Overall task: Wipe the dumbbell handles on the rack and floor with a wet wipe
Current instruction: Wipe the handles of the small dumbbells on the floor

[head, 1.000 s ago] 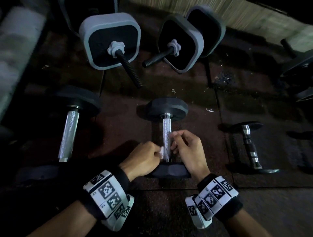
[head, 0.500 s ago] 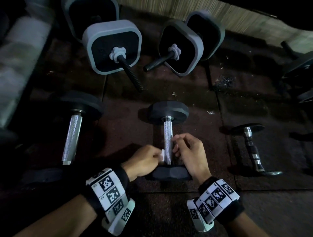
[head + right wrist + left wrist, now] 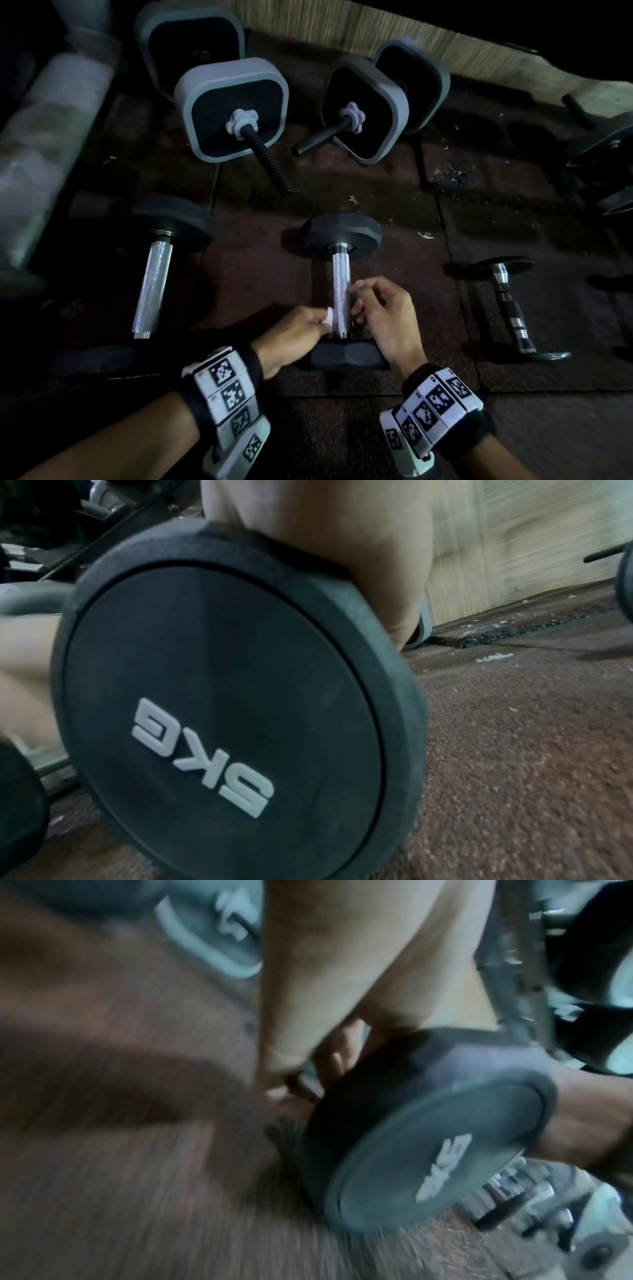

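A black 5 kg dumbbell lies on the floor mat, its knurled steel handle pointing away from me. My left hand pinches a small white wet wipe against the handle's left side near the close end. My right hand sits on the handle's right side with fingers curled. Its thumb and forefinger pinch something pale at the bar, seemingly the wipe's other end. The wrist views are blurred and show the near plate with its "5KG" mark in front of the fingers.
A bigger dumbbell lies to the left and a small chrome one to the right. Two square-plate adjustable dumbbells stand behind. A grey rack part runs along the left; dark plates lie far right.
The view has drifted slightly, so everything sits lower in the frame. Both hands stay at the same spot on the middle dumbbell's handle.
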A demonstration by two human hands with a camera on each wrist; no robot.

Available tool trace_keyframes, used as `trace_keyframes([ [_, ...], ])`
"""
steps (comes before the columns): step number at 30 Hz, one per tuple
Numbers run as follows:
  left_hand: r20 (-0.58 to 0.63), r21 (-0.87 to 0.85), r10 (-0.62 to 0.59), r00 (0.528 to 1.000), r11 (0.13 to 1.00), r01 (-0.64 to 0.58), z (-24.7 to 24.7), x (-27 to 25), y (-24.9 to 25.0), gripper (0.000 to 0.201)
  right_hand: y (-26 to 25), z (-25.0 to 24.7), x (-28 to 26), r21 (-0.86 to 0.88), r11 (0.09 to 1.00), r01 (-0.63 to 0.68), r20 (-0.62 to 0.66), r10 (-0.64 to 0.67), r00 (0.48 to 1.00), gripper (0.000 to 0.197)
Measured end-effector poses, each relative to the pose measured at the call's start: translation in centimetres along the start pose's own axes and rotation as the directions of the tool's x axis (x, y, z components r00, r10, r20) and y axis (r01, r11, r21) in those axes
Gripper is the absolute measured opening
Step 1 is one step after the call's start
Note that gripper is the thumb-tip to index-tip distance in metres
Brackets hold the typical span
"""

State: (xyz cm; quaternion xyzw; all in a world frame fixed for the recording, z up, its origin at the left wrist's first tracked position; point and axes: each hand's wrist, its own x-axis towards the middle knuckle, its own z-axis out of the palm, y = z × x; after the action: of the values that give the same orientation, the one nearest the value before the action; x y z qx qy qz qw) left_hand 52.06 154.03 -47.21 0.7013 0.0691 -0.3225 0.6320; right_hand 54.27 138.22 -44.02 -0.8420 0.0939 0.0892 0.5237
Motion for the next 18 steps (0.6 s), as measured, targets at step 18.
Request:
trace_keyframes([
  [18,-0.208,0.554,0.267,0.941,0.825,-0.111,-18.1,-12.3,9.1,0.014,-13.1,9.5,-1.4,0.146,0.968,0.202,0.573,-0.249,0.78,0.015],
])
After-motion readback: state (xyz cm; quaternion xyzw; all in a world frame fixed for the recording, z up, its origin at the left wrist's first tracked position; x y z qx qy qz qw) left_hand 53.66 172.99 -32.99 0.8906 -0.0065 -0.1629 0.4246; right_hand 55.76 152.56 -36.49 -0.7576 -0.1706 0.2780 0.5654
